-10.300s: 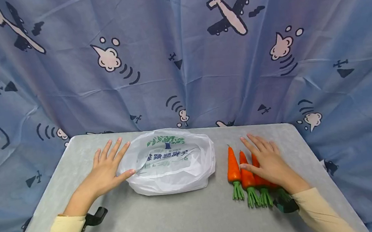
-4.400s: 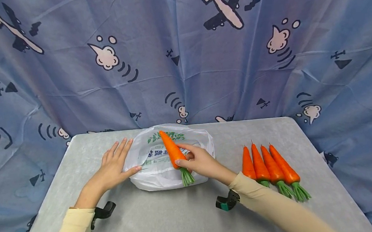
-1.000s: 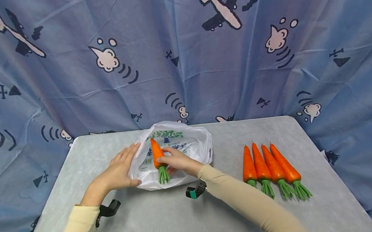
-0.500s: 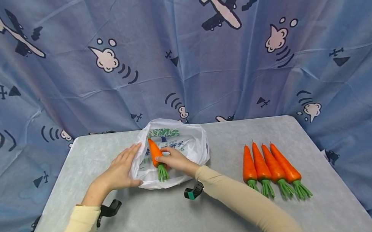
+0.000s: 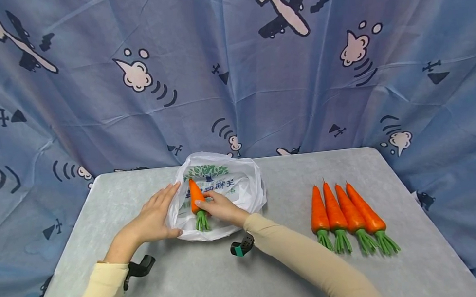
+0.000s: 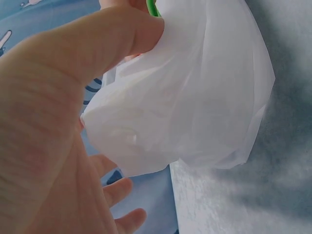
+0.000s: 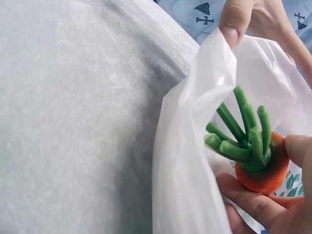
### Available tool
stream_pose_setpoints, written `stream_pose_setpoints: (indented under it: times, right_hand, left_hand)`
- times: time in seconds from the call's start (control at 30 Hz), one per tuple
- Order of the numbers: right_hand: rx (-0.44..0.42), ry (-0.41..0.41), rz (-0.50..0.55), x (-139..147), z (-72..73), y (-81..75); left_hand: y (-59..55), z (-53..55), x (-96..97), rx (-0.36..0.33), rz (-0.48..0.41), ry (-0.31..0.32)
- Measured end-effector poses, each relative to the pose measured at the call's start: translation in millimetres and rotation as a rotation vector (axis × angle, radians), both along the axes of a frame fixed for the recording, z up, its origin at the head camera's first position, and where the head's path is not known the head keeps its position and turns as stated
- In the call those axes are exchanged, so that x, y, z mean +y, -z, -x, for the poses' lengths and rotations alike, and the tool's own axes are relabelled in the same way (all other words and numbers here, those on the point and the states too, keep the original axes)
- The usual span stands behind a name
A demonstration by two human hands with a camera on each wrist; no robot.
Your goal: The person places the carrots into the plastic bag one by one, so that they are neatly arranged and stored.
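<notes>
In the head view a white plastic bag with a printed green tree lies on the table, its mouth spread. My right hand pinches an orange carrot between thumb and fingers within the bag's mouth. The carrot's green stalks point toward me, and the right wrist view shows them inside the bag's rim. At the bag's left side, my left hand rests with fingers extended. Its thumb touches the front of the rim, and the other fingers are on the outer left side.
Several more carrots lie side by side on the right of the grey table, stalks toward me. A blue curtain with printed planes hangs behind the table. Each wrist wears a black camera mount.
Over the last second my right hand has shifted the carrot slightly left within the bag's mouth. The bag's right side has drawn left. Earlier, the carrot left the row on the right.
</notes>
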State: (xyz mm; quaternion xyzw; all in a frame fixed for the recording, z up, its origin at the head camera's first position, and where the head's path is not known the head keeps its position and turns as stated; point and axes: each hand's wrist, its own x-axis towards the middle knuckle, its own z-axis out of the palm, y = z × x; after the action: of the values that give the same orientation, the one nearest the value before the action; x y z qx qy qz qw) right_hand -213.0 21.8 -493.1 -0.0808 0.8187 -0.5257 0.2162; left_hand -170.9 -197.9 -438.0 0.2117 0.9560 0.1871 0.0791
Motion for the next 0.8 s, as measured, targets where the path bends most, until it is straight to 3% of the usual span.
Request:
stream_pose_setpoints:
  times: [0.47, 0.8]
  right_hand:
    - [-0.075, 0.050, -0.015, -4.2, 0.6, 1.0]
    - [-0.156, 0.000, 0.087, -1.3, 2.9, 4.6]
  left_hand:
    - [1.3, 2.7, -1.4, 0.002, 0.001, 0.007]
    - [0.0, 0.3, -2.2, 0.010, -0.002, 0.003]
